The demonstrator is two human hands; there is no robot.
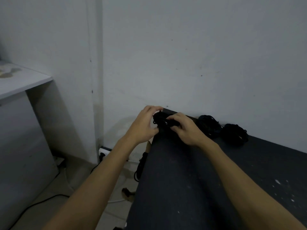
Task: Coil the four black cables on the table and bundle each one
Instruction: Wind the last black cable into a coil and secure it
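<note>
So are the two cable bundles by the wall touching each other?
Cannot tell. In the head view the left bundle and the right bundle sit side by side on the dark table, but black merges with black where they meet.

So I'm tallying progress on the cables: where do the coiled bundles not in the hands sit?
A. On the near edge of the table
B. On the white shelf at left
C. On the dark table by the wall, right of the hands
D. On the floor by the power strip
C: two black bundles lie on the table against the wall, right of the hands.
</note>
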